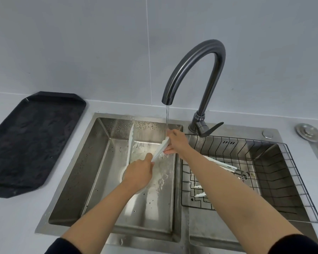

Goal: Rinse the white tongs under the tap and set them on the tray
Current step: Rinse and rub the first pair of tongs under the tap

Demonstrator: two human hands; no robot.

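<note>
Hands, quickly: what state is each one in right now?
Left hand: grips the white tongs at their lower end.
Right hand: holds one of their arms under the tap.

Bare forearms (99, 213), dark sleeves (62, 247) at elbows

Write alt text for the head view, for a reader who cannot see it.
A person holds white tongs under the running tap over the sink: the left hand grips the lower end, the right hand pinches one arm. A black tray lies on the counter beside the sink.
</note>
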